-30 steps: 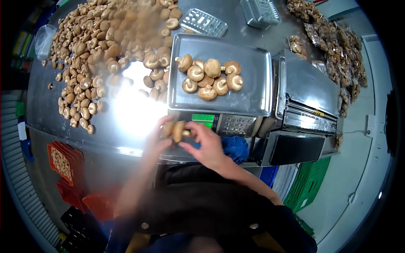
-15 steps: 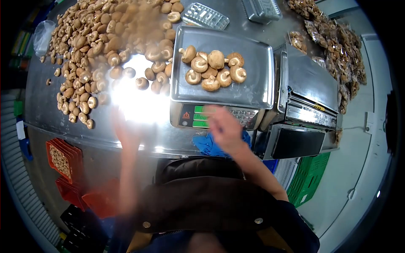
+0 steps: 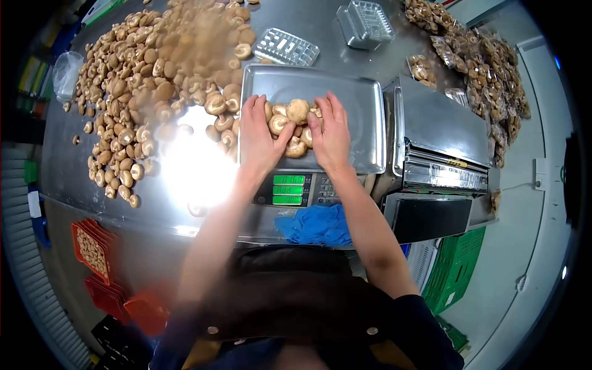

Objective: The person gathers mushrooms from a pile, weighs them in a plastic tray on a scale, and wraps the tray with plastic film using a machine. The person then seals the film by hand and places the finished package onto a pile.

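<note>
Several brown mushrooms (image 3: 298,111) lie bunched on the metal scale tray (image 3: 364,132). My left hand (image 3: 262,137) is against the left side of the bunch, its fingers partly wrapped round the mushrooms there. On the right side, my right hand (image 3: 330,132) cups the bunch in the same way, with its thumb on the mushrooms. Both hands partly cover the mushrooms, which rest on the tray between the palms. Below the tray, the scale's green display (image 3: 288,190) is lit.
A large mushroom pile (image 3: 132,80) spreads over the left of the steel table. Behind the tray are a clear punnet (image 3: 287,47) and stacked punnets (image 3: 367,24). A wrapping machine (image 3: 444,129) stands right, bagged mushrooms (image 3: 487,68) beyond it. A blue cloth (image 3: 314,226) lies in front.
Both hands have moved forward onto the tray and closed in around the mushrooms from either side. The mushrooms are bunched closer together, and the view has shifted slightly.
</note>
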The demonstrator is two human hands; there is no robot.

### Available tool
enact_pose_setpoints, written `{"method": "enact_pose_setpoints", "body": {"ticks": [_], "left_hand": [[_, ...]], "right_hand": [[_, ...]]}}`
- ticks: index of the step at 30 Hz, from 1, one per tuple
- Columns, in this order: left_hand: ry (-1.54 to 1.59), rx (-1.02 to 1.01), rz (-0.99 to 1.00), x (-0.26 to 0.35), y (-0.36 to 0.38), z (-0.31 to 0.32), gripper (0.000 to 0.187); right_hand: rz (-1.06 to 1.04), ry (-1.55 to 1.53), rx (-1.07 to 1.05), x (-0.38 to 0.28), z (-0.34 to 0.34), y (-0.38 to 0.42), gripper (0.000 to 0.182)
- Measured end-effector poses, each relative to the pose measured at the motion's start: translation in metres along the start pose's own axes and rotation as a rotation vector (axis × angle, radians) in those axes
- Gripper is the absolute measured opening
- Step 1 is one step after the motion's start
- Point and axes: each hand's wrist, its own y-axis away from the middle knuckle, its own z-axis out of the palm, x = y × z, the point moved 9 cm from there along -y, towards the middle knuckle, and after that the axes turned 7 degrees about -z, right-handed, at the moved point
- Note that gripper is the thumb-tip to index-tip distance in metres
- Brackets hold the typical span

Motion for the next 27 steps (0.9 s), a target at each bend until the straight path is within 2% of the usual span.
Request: {"method": "enact_pose_setpoints", "body": {"ticks": [2, 5, 8, 10, 11, 12, 15, 18, 19, 20, 22, 23, 24, 27], "left_hand": [[-0.006, 0.007, 0.005, -0.001, -0.003, -0.001, 0.069], [0.272, -0.078, -0.066, -0.024, -0.007, -0.005, 0.054], [0.330, -0.116, -0.071, -0.036, -0.010, -0.011, 0.044], [0.506, -0.119, -0.187, -0.051, -0.009, -0.011, 0.038], [0.704, -0.120, -0.240, -0.055, -0.007, -0.012, 0.036], [0.816, -0.029, -0.238, -0.063, -0.005, -0.017, 0.036], [0.891, 0.094, -0.301, -0.032, 0.004, -0.048, 0.038], [1.063, -0.269, -0.419, 0.009, 0.021, -0.025, 0.041], [1.036, -0.250, -0.379, 0.014, 0.021, -0.020, 0.042], [0.996, -0.327, -0.386, 0.022, 0.025, -0.022, 0.042], [0.868, -0.146, -0.234, 0.013, 0.021, -0.035, 0.042], [0.577, -0.009, -0.196, -0.001, 0.021, -0.046, 0.042], [0.419, 0.017, -0.257, -0.003, 0.020, -0.053, 0.045], [0.074, -0.013, -0.190, -0.033, 0.020, -0.032, 0.043]], "right_hand": [[-0.013, -0.059, -0.026, 0.003, -0.002, -0.005, 0.046], [0.001, -0.235, -0.051, 0.013, -0.012, -0.006, 0.047], [-0.048, -0.195, -0.033, 0.013, -0.026, -0.009, 0.046], [-0.041, -0.229, 0.013, 0.008, -0.038, -0.008, 0.046], [-0.042, -0.245, 0.034, 0.004, -0.045, -0.009, 0.046], [-0.110, -0.214, 0.034, -0.011, -0.050, -0.009, 0.047], [-0.301, -0.141, 0.016, -0.075, -0.057, -0.003, 0.049], [-0.464, -0.240, -0.121, -0.112, -0.030, 0.006, 0.053], [-0.476, -0.283, -0.117, -0.113, -0.032, 0.007, 0.056], [-0.446, -0.232, -0.077, -0.106, -0.035, 0.008, 0.058], [-0.382, -0.128, 0.009, -0.083, -0.043, 0.014, 0.060], [-0.342, -0.101, 0.028, -0.072, -0.048, 0.016, 0.058], [-0.331, -0.021, -0.017, -0.065, -0.039, 0.016, 0.059], [-0.289, 0.131, -0.148, -0.044, -0.010, 0.019, 0.062]]}}
